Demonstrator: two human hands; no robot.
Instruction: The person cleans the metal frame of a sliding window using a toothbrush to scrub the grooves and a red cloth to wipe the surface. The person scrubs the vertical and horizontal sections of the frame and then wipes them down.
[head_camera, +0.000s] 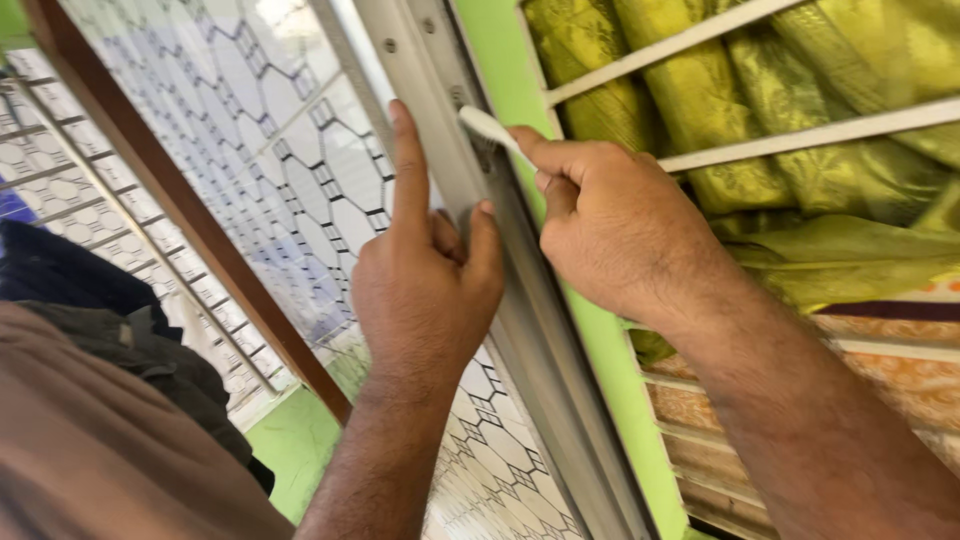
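Right hand (610, 225) pinched shut on a white toothbrush (487, 126), thumb and forefinger clamped on the handle near the neck; head end laid against the grey aluminium window frame (520, 330), up near a small dark fitting on the rail; bristles themselves not clear from here, can't tell if they sit in the channel or on its face. Left hand (425, 285) holds nothing; forefinger stretched straight up along the frame edge, thumb pressed to the metal, remaining fingers curled; reads as bracing the sash, not gripping. Patterned frosted glass pane (260, 150) just left of the frame, brown wooden strip (170, 190) running diagonal behind it; green painted wall edge (590, 340) to the right of the rail; further right, white grille bars (800, 135) with yellow-green curtain cloth (720, 90) bunched behind them. Handling, my read: the brush is light, stiff plastic with some flex at the thin neck; smooth handle, likely slick if wet; the short grip near the head gives control and pressure, holding further back would let it bend and skate. Frame is rigid and fixed, takes push fine; glass beside it is the fragile bit, so keep load on the metal; rail edges look thin, could nick a fingertip.
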